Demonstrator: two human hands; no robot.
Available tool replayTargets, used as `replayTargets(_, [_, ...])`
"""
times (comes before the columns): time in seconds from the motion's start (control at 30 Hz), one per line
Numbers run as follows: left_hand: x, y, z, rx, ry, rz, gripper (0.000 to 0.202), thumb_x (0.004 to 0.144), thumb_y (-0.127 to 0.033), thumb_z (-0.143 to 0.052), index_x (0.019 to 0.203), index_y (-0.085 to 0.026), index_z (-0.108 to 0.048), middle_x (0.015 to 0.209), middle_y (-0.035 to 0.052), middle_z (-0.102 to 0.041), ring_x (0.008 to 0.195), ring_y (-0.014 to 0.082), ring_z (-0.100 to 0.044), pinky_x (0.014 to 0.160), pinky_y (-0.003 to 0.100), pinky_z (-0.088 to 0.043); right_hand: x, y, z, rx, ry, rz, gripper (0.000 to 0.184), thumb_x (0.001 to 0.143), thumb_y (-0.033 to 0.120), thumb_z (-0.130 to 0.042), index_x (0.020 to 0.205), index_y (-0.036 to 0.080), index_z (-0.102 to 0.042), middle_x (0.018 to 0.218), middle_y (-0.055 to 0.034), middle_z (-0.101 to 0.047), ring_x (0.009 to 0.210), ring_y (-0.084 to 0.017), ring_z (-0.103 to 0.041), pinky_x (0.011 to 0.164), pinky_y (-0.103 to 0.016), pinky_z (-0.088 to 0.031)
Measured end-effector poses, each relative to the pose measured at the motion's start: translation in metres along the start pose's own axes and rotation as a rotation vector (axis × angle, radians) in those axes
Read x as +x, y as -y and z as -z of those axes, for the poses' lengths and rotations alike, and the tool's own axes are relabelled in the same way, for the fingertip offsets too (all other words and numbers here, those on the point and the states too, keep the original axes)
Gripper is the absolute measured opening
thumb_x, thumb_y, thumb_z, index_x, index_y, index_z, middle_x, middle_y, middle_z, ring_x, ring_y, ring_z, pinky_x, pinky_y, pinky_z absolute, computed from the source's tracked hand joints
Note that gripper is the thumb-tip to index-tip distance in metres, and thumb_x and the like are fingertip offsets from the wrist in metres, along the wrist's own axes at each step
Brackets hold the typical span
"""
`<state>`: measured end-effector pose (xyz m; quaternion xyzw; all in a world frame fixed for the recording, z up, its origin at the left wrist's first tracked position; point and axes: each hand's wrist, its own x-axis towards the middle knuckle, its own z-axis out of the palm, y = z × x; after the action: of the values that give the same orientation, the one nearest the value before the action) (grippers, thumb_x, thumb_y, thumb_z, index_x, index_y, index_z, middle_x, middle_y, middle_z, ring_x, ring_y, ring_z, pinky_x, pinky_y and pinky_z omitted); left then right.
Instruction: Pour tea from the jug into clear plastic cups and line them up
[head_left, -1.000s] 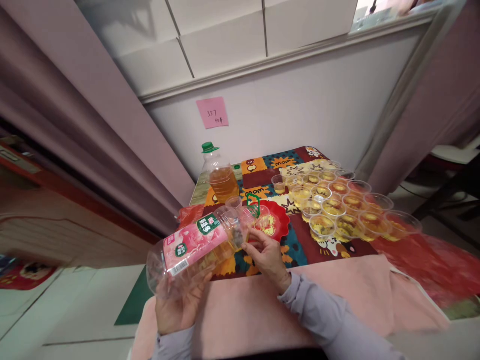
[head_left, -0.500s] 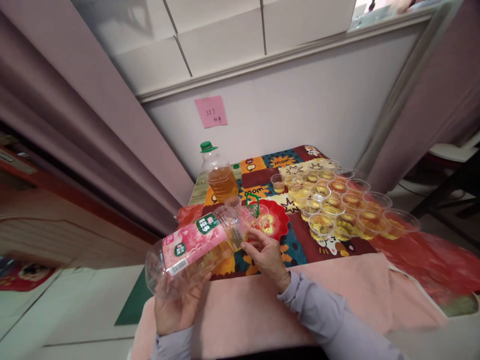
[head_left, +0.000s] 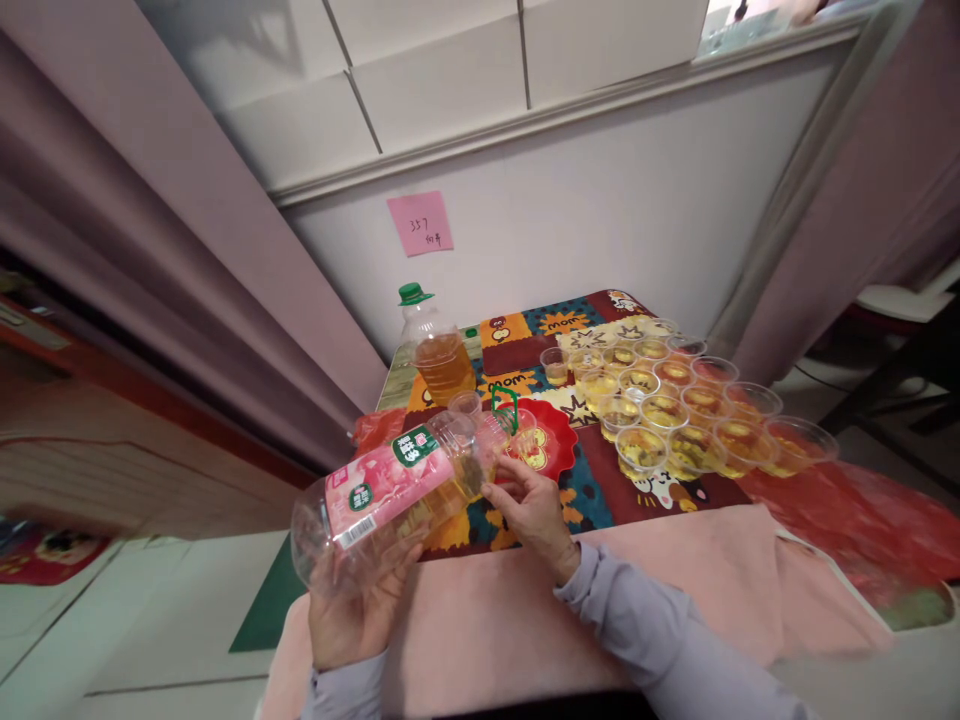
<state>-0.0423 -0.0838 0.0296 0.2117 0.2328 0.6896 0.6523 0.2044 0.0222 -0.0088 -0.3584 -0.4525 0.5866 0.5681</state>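
A large clear plastic bottle with a pink label and some yellow drink lies tilted across my hands. Its base end rests in my left hand, whose fingers curl round from below. At the neck end, my right hand pinches the bottle's shoulder with thumb and fingers. A green handle ring shows by the neck; whether the mouth is capped I cannot tell. Just behind the bottle is a clear plastic cup. Beyond the neck sits a red scalloped plate, partly covered by the bottle and my right hand.
Another big bottle with a green cap and amber drink stands at the back left. Many clear cups of yellow drink crowd the table's right side. A pink cloth covers the front edge; red plastic hangs at right.
Almost nothing differs. Both hands keep their hold on the bottle, and the view shifts very slightly.
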Motion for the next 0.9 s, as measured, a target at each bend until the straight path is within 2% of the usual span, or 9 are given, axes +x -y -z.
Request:
replayTargets(0.1, [0.000,-0.001,0.003,0.007,-0.034,-0.002,0.046,0.103,-0.050,-0.059,0.138,-0.025,-0.077,0.136,0.0145,-0.081,0.127,0.0413,-0.076,0.104,0.059,-0.064,0.000,-0.001,0.000,-0.010,0.009,0.003,0.065,0.080,0.064,-0.091,0.129,0.021,-0.081,0.113,-0.0131,-0.088,0.094,-0.033,-0.087,0.085,-0.047,-0.074])
replayTargets(0.2, [-0.001,0.000,0.001,-0.009,-0.013,0.005,0.047,0.104,-0.048,-0.058,0.140,-0.023,-0.076,0.137,0.0169,-0.080,0.126,0.0421,-0.076,0.104,0.059,-0.064,0.000,0.000,0.001,-0.003,0.017,0.009,0.062,0.081,0.062,-0.091,0.128,0.021,-0.081,0.116,-0.0133,-0.087,0.094,-0.033,-0.087,0.085,-0.047,-0.074])
replayTargets(0.33, [-0.002,0.003,-0.003,-0.032,-0.019,-0.011,0.046,0.107,-0.053,-0.056,0.135,-0.025,-0.079,0.136,0.0128,-0.081,0.123,0.0387,-0.078,0.106,0.055,-0.064,0.000,0.001,0.001,-0.004,0.011,0.001,0.064,0.081,0.060,-0.091,0.129,0.020,-0.081,0.115,-0.0139,-0.087,0.093,-0.033,-0.087,0.087,-0.048,-0.074])
replayTargets(0.4, [-0.002,0.003,-0.002,-0.011,-0.018,-0.014,0.044,0.107,-0.053,-0.056,0.133,-0.026,-0.079,0.135,0.0123,-0.081,0.125,0.0390,-0.078,0.107,0.056,-0.063,0.000,0.001,0.001,-0.007,0.012,-0.003,0.064,0.080,0.060,-0.092,0.129,0.019,-0.081,0.115,-0.0146,-0.087,0.094,-0.034,-0.087,0.088,-0.048,-0.073])
replayTargets(0.57, [-0.001,-0.001,0.005,0.017,0.012,-0.036,0.045,0.105,-0.044,-0.057,0.144,-0.026,-0.073,0.138,0.0148,-0.080,0.134,0.0433,-0.072,0.107,0.064,-0.061,0.000,0.004,0.000,0.012,0.018,0.020,0.058,0.083,0.058,-0.089,0.127,0.021,-0.081,0.117,-0.0132,-0.087,0.095,-0.032,-0.087,0.086,-0.046,-0.074])
replayTargets(0.7, [-0.001,-0.001,0.006,-0.024,0.041,0.008,0.044,0.106,-0.049,-0.057,0.141,-0.029,-0.075,0.139,0.0125,-0.080,0.133,0.0418,-0.073,0.109,0.061,-0.060,0.000,0.004,-0.001,0.007,0.017,0.019,0.059,0.083,0.059,-0.090,0.127,0.020,-0.081,0.116,-0.0132,-0.087,0.093,-0.032,-0.087,0.085,-0.045,-0.074])
replayTargets(0.9, [0.000,0.004,-0.007,-0.110,0.147,-0.019,0.045,0.110,-0.042,-0.051,0.145,-0.026,-0.074,0.144,0.0162,-0.076,0.134,0.0389,-0.072,0.111,0.059,-0.059,0.000,0.003,-0.001,0.011,0.008,0.030,0.058,0.082,0.058,-0.090,0.124,0.019,-0.082,0.113,-0.0128,-0.088,0.090,-0.031,-0.087,0.083,-0.043,-0.074])
